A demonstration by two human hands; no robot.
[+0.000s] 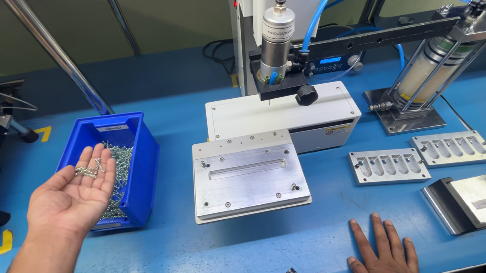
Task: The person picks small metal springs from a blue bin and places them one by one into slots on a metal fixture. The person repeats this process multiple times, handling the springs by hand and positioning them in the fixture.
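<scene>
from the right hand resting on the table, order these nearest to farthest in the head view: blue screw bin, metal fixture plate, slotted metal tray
1. Metal fixture plate, up and to the left of the right hand.
2. Slotted metal tray, just above the hand; too close to the plate to call.
3. Blue screw bin, far left, plainly farthest.

Definitely a factory assembly station: a blue workbench is fitted with a pneumatic press-type machine fed by blue air hoses. A metal fixture plate is set just below it, a blue screw bin to its left, slotted metal trays to its right.
</scene>
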